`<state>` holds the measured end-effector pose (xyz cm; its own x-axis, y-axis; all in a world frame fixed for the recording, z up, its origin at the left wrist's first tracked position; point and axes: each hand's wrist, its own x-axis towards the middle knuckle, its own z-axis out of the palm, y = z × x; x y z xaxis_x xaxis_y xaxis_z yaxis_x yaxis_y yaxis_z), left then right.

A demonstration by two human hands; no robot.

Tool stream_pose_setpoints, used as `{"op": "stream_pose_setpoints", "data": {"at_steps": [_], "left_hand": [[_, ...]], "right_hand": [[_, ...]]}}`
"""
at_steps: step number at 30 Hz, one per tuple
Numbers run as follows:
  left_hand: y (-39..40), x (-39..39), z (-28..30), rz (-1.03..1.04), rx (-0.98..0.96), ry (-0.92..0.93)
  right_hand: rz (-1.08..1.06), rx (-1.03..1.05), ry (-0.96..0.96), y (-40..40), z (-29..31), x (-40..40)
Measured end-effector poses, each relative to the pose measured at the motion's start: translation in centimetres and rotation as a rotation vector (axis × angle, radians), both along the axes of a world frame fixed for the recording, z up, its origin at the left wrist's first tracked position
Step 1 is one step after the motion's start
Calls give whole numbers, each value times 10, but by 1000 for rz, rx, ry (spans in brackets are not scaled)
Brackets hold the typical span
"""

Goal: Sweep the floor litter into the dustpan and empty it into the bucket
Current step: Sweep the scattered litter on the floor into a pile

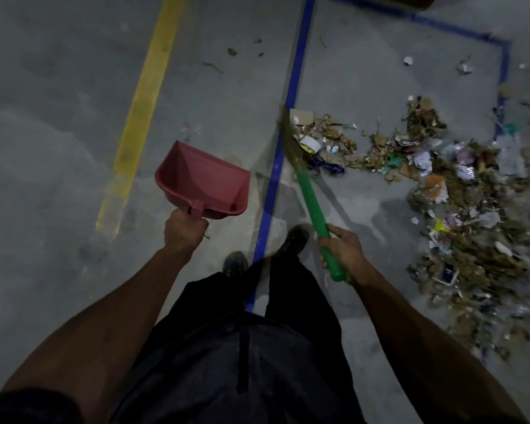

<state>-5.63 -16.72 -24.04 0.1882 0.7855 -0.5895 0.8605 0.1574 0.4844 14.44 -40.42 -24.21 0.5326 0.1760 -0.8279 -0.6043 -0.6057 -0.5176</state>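
left hand [182, 229] grips red dustpan [201, 182] handle | right hand [343, 247] grips green broom [311, 200]; bristles touching litter pile [441, 185]

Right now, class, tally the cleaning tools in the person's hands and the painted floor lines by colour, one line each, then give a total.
Red: 1, the dustpan, held by the left hand.
Green: 1, the broom, gripped by the right hand.
Yellow: 1, the yellow floor line.
Blue: 1, the blue floor line, which turns corners around the litter.
Total: 4
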Motion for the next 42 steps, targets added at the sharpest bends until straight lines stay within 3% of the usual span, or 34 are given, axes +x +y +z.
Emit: {"op": "stream_pose_setpoints", "data": {"at_steps": [5,9,16,26,36,42], "left_hand": [[-14,31,0,-27,15,16],[-31,71,-8,-32,36,32],[-64,174,-20,66,40,89],[-86,309,-10,183,17,30],[-100,371,-8,128,-6,-15],[-104,377,-10,111,2,-27]], "right_hand": [[233,-36,14,0,-14,4],[260,-57,86,9,-42,50],[30,-17,191,-15,-74,181],[-226,81,306,-32,-67,335],[-433,104,285,-55,-55,396],[-518,95,135,-57,-42,374]]}}
